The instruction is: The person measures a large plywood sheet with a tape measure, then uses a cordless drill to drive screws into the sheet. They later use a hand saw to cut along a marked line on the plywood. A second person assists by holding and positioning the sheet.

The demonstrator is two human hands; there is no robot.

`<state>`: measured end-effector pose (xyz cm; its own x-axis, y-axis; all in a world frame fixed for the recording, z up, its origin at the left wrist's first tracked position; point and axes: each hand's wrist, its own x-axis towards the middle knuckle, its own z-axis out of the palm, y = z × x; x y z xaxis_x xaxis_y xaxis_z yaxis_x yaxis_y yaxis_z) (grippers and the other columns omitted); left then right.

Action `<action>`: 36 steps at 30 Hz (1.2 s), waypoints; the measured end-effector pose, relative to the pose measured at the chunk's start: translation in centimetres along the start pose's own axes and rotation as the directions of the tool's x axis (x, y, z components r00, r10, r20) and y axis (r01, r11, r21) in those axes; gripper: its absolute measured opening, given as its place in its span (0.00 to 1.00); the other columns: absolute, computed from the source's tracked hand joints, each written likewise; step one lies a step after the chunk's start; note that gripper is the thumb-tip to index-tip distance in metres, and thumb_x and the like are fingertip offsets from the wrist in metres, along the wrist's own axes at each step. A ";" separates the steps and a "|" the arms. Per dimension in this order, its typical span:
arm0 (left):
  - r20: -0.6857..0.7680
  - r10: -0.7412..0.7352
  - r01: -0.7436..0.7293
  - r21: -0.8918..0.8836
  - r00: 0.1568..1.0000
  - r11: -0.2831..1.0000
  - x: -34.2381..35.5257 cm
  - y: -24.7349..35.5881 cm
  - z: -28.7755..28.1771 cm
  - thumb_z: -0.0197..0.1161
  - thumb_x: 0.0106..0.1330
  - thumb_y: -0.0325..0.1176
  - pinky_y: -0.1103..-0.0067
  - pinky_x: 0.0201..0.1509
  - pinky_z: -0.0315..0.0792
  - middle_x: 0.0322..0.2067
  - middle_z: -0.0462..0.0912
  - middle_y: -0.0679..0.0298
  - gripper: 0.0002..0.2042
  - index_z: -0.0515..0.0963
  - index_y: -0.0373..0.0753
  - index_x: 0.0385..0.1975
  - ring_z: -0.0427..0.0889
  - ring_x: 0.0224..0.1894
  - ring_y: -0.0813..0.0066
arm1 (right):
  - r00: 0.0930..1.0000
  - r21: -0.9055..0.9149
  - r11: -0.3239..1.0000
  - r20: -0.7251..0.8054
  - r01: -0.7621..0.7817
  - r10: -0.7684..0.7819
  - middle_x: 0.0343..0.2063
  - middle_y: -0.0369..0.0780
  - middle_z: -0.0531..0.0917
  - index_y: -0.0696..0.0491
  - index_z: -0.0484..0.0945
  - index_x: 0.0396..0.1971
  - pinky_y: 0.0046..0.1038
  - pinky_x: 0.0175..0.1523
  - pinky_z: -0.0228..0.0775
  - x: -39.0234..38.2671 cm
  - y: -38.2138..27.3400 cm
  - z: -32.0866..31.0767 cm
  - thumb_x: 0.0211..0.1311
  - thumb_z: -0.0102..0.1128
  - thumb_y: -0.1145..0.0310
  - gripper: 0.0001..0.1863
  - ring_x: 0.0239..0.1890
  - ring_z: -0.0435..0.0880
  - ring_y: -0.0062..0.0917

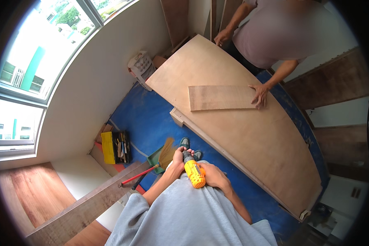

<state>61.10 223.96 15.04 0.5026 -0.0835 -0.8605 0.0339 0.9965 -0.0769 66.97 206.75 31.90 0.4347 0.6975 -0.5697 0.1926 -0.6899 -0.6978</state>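
In front of my body I hold a yellow and black cordless drill (194, 174), its chuck pointing away from me. My right hand (211, 173) is closed on the drill's handle side, with the fingers partly hidden behind the body. At the front end, the fingers of my left hand (178, 158) are closed about the dark chuck (187, 155); any bit in it is too small to make out. Beyond the drill lies a large wooden panel (233, 127). A shorter board (219, 98) rests on it, pressed by a co-worker's hand (259, 95).
A co-worker (270, 37) stands across the panel. On the blue floor covering (147, 110) are a yellow and black toolbox (109, 148), a green dustpan (153, 159) and a broom (167, 151). A white sack (142, 67) stands by the wall. A long plank (86, 205) lies to my left.
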 end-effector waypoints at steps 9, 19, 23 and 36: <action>-0.010 0.088 -0.084 0.206 0.996 0.975 -3.1 1.7 0.9 0.48 0.75 0.36 0.66 0.43 0.79 0.28 0.77 0.58 0.08 0.68 0.42 0.33 0.80 0.35 0.58 | 0.984 0.222 0.964 -0.133 0.144 -0.116 0.45 0.53 0.85 0.57 0.78 0.54 0.41 0.55 0.74 -0.3 1.2 1.9 0.63 0.63 0.66 0.20 0.50 0.83 0.49; -0.006 0.335 -0.300 0.429 0.942 0.852 -1.1 12.8 2.5 0.49 0.75 0.37 0.67 0.47 0.79 0.39 0.81 0.55 0.08 0.70 0.42 0.36 0.83 0.44 0.55 | 0.963 0.114 0.985 -0.252 0.131 -0.099 0.47 0.53 0.85 0.59 0.80 0.54 0.42 0.57 0.74 5.4 -3.8 1.9 0.61 0.62 0.70 0.21 0.53 0.82 0.49; 0.022 0.343 -0.315 0.459 0.939 0.831 0.3 21.8 3.2 0.50 0.76 0.38 0.67 0.56 0.79 0.46 0.82 0.54 0.09 0.73 0.40 0.41 0.84 0.52 0.55 | 0.928 0.213 0.976 -0.355 -0.034 0.110 0.49 0.53 0.85 0.57 0.81 0.53 0.40 0.58 0.75 12.2 -4.8 2.2 0.60 0.62 0.72 0.19 0.54 0.83 0.47; 0.047 0.519 -0.296 0.864 0.854 0.407 -3.9 54.8 2.3 0.65 0.73 0.39 0.82 0.41 0.74 0.31 0.87 0.64 0.12 0.81 0.38 0.29 0.82 0.34 0.82 | 0.202 0.482 0.646 -0.687 -0.592 0.698 0.49 0.48 0.85 0.55 0.77 0.54 0.43 0.58 0.74 38.9 8.0 -2.0 0.50 0.77 0.68 0.29 0.54 0.83 0.45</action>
<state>62.95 278.89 15.32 0.4876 0.4462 -0.7504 0.6119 0.4384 0.6583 87.23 227.99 4.99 0.8267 -0.4737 -0.3035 -0.5570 -0.7653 -0.3227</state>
